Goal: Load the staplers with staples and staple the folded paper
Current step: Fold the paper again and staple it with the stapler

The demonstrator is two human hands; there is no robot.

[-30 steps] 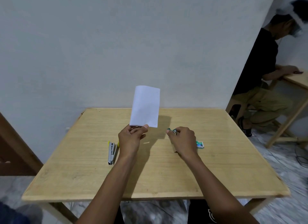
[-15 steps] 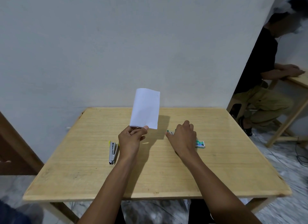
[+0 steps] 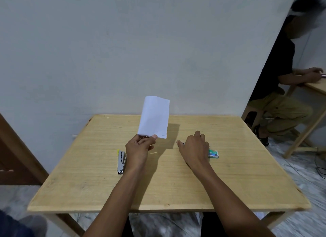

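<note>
My left hand [image 3: 139,150] pinches the lower left corner of the folded white paper [image 3: 154,117] and holds it upright above the wooden table [image 3: 176,192]. My right hand [image 3: 194,148] lies on the table with relaxed fingers, covering a small dark stapler of which only a tip [image 3: 183,143] shows by the thumb. A green staple box [image 3: 213,153] lies just right of that hand. A silver stapler with a yellow end [image 3: 121,161] lies flat on the table left of my left wrist.
A grey wall stands right behind the table's far edge. At the right a seated person [image 3: 278,88] works at another wooden table [image 3: 317,85]. A brown door [image 3: 15,157] is at the left. Cables lie on the floor at the right.
My right hand, which gripped the small stapler a second ago, has uncurled and now lies flat over it on the table. The paper in my left hand tilted slightly.
</note>
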